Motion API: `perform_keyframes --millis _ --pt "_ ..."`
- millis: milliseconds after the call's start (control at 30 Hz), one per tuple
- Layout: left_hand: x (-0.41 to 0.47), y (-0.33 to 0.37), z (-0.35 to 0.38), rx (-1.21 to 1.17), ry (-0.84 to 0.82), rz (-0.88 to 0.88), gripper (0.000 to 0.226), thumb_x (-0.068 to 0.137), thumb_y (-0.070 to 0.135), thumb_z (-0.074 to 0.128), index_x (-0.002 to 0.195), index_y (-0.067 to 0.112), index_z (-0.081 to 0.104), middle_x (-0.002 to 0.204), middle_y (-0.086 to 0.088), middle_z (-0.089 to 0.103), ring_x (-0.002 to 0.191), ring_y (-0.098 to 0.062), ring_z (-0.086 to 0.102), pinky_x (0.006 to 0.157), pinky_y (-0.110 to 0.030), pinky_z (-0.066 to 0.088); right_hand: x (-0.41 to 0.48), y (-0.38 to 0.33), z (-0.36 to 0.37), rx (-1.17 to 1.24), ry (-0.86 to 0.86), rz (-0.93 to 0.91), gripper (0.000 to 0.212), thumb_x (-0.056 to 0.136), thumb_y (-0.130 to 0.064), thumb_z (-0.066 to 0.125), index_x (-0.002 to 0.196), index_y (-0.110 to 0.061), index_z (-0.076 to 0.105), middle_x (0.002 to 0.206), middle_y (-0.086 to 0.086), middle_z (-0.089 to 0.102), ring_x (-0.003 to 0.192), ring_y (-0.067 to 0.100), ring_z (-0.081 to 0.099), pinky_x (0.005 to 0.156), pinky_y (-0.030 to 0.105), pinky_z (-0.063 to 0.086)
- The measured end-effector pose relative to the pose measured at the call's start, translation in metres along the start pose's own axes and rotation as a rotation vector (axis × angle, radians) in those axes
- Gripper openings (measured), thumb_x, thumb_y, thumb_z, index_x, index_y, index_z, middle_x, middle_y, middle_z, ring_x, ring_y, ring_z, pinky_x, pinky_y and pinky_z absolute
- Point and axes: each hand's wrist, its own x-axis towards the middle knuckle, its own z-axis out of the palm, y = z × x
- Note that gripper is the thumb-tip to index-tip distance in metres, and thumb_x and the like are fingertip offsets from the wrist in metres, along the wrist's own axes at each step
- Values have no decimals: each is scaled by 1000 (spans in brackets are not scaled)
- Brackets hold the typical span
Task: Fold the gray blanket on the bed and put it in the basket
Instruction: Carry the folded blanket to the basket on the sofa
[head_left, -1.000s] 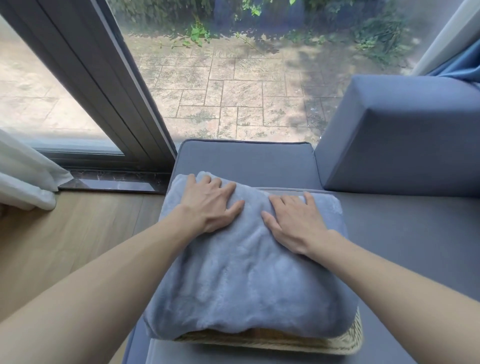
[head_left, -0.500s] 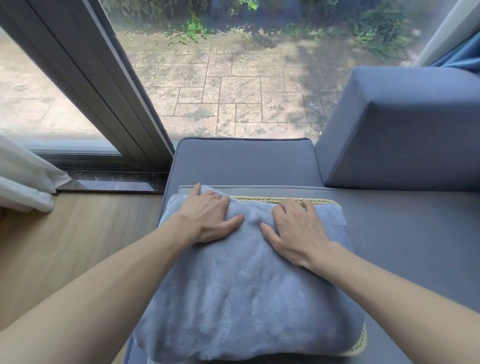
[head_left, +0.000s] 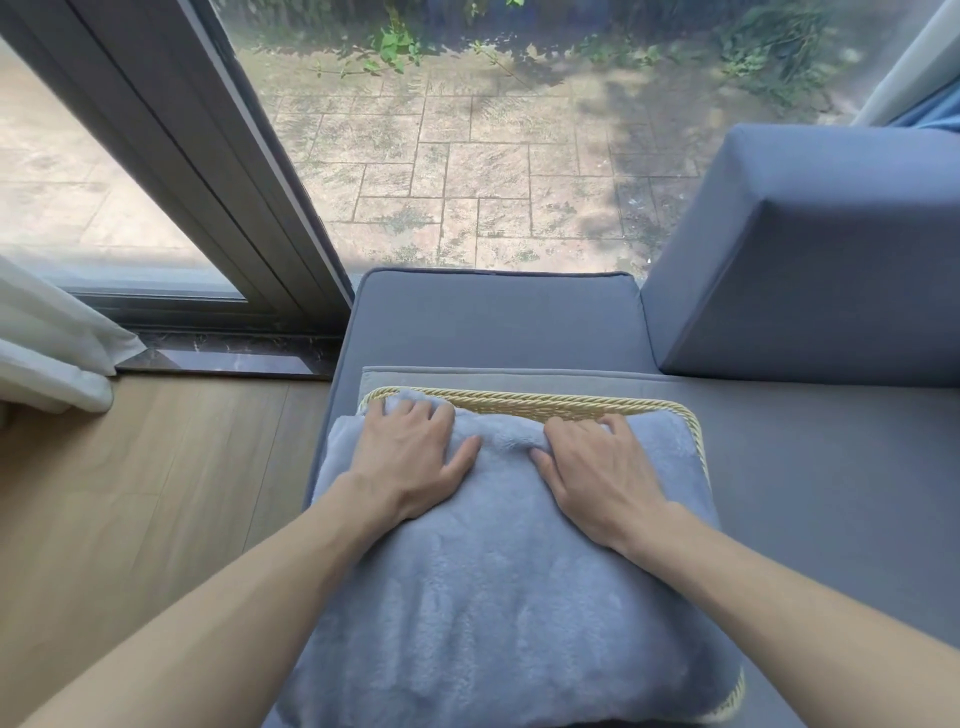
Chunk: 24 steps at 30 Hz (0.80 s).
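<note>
Pressing gray blanket (head_left: 493, 597) in basket (head_left: 519, 402): L hand (head_left: 410, 457) & R hand (head_left: 597, 478) flat on far end, grip unclenched

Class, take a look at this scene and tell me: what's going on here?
A person presses a folded gray blanket into a woven basket on a blue-gray bed by a window. The left hand and right hand both rest on the blanket's far edge, beside the basket's rim. The blanket bulges over the near side.
</note>
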Motion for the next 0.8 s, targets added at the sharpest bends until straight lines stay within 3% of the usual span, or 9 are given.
perform_keyframes --millis 133,233,333,433,500,633,733,800 --pt "-5 4 -8 -41 216 74 49 83 53 29 93 17 60 92 -1 63 94 -25 60 101 -51 26 -3 1 5 -65 74 63 29 92 -36 31 75 -18 48 65 2 57 60 27 55 64 39 41" --pt "-22 12 -13 -25 177 109 57 82 55 29 116 16 54 119 -7 58 119 -27 50 110 -58 13 -7 1 7 -90 125 127 29 92 -30 33 76 -16 51 67 4 55 60 28 52 61 39 39" --pt "-40 16 -8 -3 142 110 70 83 58 29 141 18 37 150 -16 33 142 -33 22 111 -62 -3 -9 2 9 -126 142 256 16 89 -18 48 73 -14 52 66 7 53 60 29 49 60 39 36" --pt "-39 13 -1 30 155 117 68 86 56 30 146 23 32 154 -14 24 144 -35 13 110 -64 -6 -14 0 12 -116 121 399 16 78 -6 65 72 -13 53 66 8 52 60 30 47 62 38 31" --pt "-33 13 2 51 147 128 65 88 52 29 146 22 31 155 -13 23 144 -36 12 109 -65 -4 -17 -1 13 -95 158 454 11 85 -11 58 75 -12 55 70 9 53 63 30 48 66 39 31" --pt "-32 17 -2 67 167 147 60 90 43 29 143 17 36 153 -16 27 143 -37 15 109 -66 -1 -21 1 8 28 188 450 37 92 -32 28 90 -13 59 96 11 59 90 31 54 88 40 32" --pt "-48 21 -7 22 184 114 61 90 44 26 142 15 37 153 -19 25 144 -37 15 109 -66 -1 -29 -2 -2 66 144 345 49 90 -36 27 120 -10 56 128 18 53 124 34 46 103 44 23" --pt "-63 25 -7 -1 164 83 65 88 49 25 144 17 34 154 -19 22 144 -36 12 109 -66 -1 -37 -7 -9 55 108 301 55 89 -38 29 129 -9 52 139 21 45 133 36 38 106 46 17"
